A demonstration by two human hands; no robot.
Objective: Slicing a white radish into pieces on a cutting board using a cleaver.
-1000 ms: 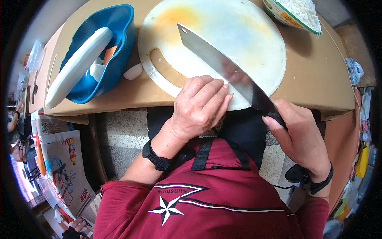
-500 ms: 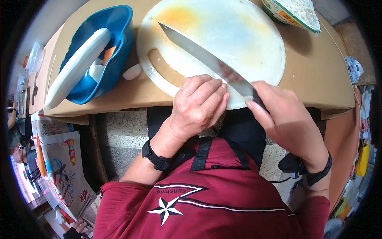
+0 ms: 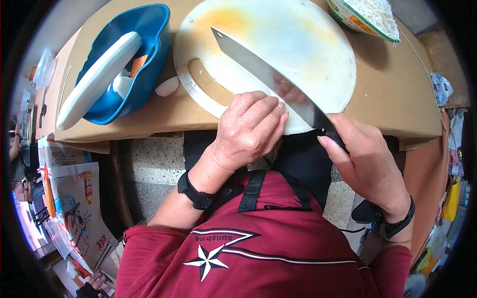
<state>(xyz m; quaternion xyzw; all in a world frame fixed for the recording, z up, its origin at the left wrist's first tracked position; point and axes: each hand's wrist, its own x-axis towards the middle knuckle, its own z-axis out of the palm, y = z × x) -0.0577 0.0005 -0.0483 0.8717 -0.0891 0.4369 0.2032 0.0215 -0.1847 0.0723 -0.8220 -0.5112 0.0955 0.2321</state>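
Note:
My left hand (image 3: 251, 126) is closed, fingers curled at the near edge of the white round cutting board (image 3: 308, 44) against a pale piece mostly hidden by fingers and blade. My right hand (image 3: 362, 159) grips the black handle of a wide steel knife (image 3: 258, 69), whose blade lies diagonally across the board just beyond my left fingertips. Left of the board a small white piece (image 3: 167, 87) sits on the tabletop. Beside it a blue plastic container (image 3: 154, 54) holds a long white peeled vegetable (image 3: 99, 77), smaller white chunks and an orange piece (image 3: 138, 64).
A green-rimmed bowl (image 3: 367, 17) of white shreds stands at back right on the brown cardboard-covered table (image 3: 387, 94). A printed bag (image 3: 79, 203) hangs at left below the table's edge. Another person's arm (image 3: 15, 144) shows at the far left rim, with clutter along both sides.
The knife and my right hand shifted left and up, then back partway toward the right and down. My left hand stays at nearly the same place, fingers still curled.

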